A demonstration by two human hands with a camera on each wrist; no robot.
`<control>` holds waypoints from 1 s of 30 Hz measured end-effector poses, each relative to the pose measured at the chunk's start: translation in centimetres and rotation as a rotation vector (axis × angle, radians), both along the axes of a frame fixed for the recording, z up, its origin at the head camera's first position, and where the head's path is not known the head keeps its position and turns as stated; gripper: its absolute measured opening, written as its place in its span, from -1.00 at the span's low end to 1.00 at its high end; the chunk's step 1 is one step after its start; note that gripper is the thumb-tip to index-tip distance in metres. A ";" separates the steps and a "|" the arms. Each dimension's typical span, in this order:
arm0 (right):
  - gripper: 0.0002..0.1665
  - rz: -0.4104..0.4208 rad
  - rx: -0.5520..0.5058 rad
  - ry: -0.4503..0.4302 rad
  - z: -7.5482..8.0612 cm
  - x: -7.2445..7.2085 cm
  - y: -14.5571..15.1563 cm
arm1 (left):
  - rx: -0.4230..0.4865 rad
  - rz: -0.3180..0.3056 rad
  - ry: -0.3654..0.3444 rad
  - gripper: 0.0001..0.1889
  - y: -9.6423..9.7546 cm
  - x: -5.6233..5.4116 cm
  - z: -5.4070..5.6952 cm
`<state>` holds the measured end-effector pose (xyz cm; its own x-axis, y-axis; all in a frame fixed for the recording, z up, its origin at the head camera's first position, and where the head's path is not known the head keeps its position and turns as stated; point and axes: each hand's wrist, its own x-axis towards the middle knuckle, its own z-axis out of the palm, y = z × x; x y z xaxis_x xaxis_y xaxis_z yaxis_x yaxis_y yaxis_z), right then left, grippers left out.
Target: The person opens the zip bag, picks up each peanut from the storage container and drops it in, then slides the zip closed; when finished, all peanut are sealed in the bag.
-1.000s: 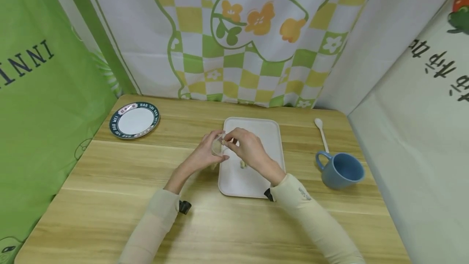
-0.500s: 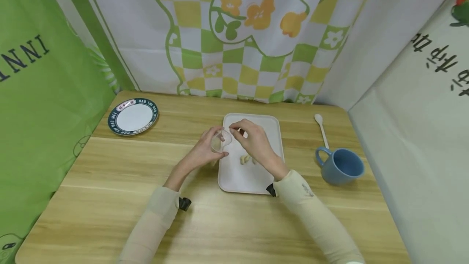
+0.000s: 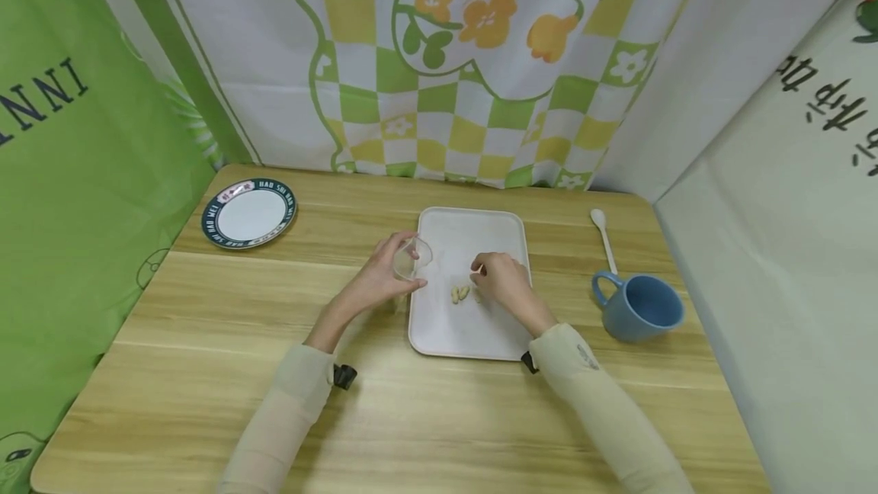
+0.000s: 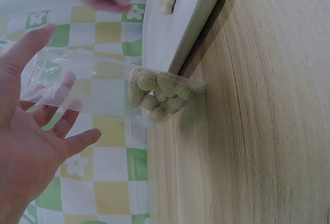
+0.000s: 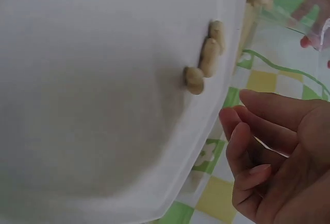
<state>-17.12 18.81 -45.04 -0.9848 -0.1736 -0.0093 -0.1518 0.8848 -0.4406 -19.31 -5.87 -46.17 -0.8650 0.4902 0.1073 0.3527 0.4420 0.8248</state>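
My left hand (image 3: 376,279) holds a clear plastic bag (image 4: 108,82) by its open mouth, thumb and fingers spread around it. Several unshelled peanuts (image 4: 160,92) lie at the bag's bottom, beside the left edge of the white tray (image 3: 449,334). On the tray, a few loose peanuts (image 5: 209,56) lie close together. Just to their right, my right hand (image 3: 506,282) hovers over the tray. Its fingers (image 5: 240,141) are loosely bent, and nothing shows between them in the right wrist view.
At the back left sits a plate (image 3: 250,213) with a dark green patterned rim. To the right of the tray stand a blue mug (image 3: 638,311) and a white spoon (image 3: 604,238). A patterned curtain (image 3: 466,128) hangs behind the wooden table (image 3: 439,418).
My right hand has moved from the bag's mouth rightward and down over the tray, uncovering the loose peanuts. The left hand with the bag has stayed nearly still.
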 end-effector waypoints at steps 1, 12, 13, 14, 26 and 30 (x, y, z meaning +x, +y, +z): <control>-0.87 -0.006 0.021 -0.026 -0.2 0.1 0.1 | 0.001 -0.001 0.004 -0.15 0.0 0.0 0.0; -0.91 -0.004 0.071 -0.112 -2.0 0.5 0.8 | 0.016 -0.010 -0.002 -0.15 0.2 0.0 0.0; -0.91 -0.005 0.067 -0.119 -2.1 0.6 0.8 | 0.020 -0.014 -0.007 -0.15 0.2 0.0 0.0; -0.91 -0.007 0.061 -0.123 -2.3 0.6 0.8 | 0.020 -0.013 -0.011 -0.15 0.3 0.0 -0.1; -0.91 -0.003 0.009 -0.118 -2.6 0.9 0.5 | 0.034 -0.017 -0.020 -0.15 0.3 0.1 -0.1; -0.92 0.008 -0.016 -0.085 -2.5 0.8 0.8 | 0.027 -0.022 -0.014 -0.14 0.3 0.0 -0.1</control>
